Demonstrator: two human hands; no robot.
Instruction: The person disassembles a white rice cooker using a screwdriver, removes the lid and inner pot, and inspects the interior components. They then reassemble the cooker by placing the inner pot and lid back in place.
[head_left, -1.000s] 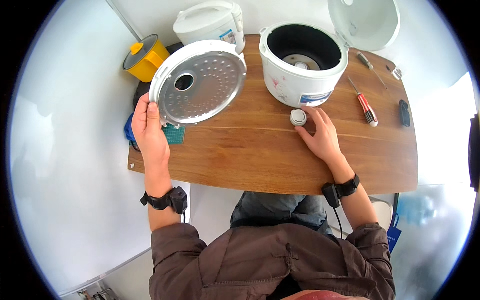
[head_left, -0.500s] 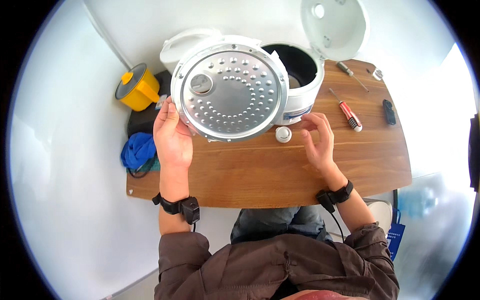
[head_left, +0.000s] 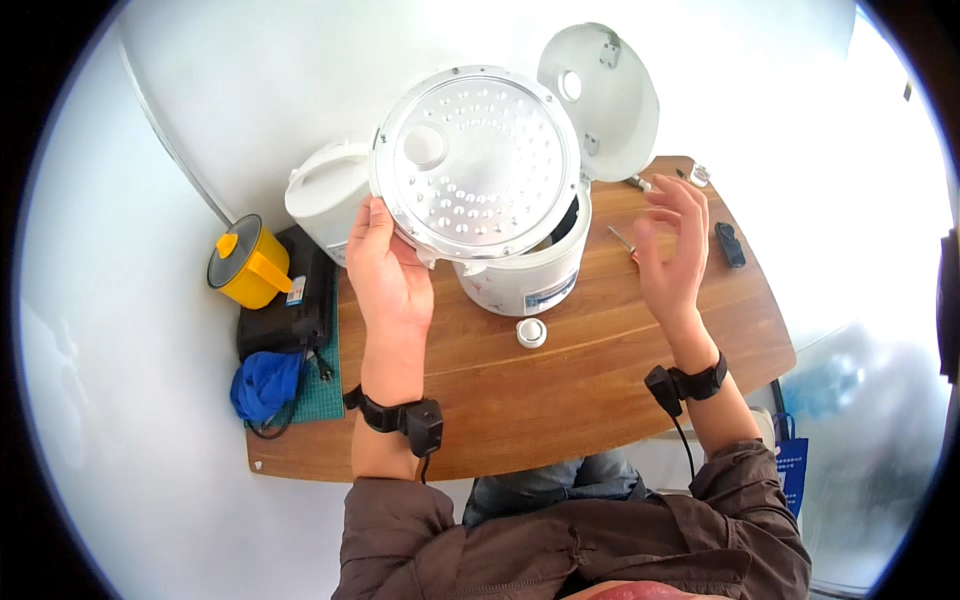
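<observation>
My left hand [head_left: 385, 270] grips the lower left rim of a round white lid plate [head_left: 485, 165], with a dimpled silver face and a hole, raised over the white rice cooker [head_left: 515, 290]. The cooker's outer lid [head_left: 625, 105] stands open behind, with a hole and metal fittings; much of its black interior is hidden. My right hand [head_left: 670, 250] is raised at the cooker's right, loosely bent fingers apart and nothing in them. A small round white cap [head_left: 532, 333] lies on the wooden table [head_left: 600, 390] before the cooker.
At left are a second white cooker [head_left: 320, 200], a yellow pot [head_left: 245, 280], a black flat object [head_left: 285, 330], blue cloth [head_left: 262, 385] and a green mat [head_left: 325, 395]. At right lie a black object [head_left: 730, 245], a clear small part [head_left: 700, 175] and screwdrivers, partly hidden by my right hand.
My left hand has swung the lid plate up and rightward over the cooker. My right hand has lifted away from the small cap, upward and to the right. The view has also shifted.
</observation>
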